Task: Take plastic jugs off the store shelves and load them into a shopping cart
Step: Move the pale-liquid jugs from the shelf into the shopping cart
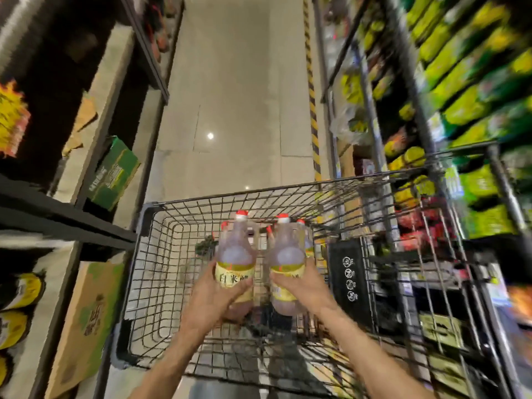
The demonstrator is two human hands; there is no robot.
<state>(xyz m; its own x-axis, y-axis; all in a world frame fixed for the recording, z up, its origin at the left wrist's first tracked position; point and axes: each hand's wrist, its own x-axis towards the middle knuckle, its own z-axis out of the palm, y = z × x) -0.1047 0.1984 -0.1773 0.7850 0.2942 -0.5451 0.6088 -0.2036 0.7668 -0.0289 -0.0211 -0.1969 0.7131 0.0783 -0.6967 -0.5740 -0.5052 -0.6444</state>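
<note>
I hold two clear plastic jugs with red-and-white caps and yellow labels over the black wire shopping cart (pixel 149 254). My left hand (pixel 213 300) grips the left jug (pixel 236 254) around its lower body. My right hand (pixel 305 286) grips the right jug (pixel 288 254) at its label. Both jugs are upright, inside the basket's outline. More red caps (pixel 300 222) of other jugs show behind them in the cart, mostly hidden.
Dark shelving on the left carries a green carton (pixel 113 174) and a brown box (pixel 86 321). Shelves on the right hold green and yellow packets (pixel 460 90), blurred. A grey floor aisle (pixel 236 96) runs ahead, with a yellow-black striped post (pixel 312 105).
</note>
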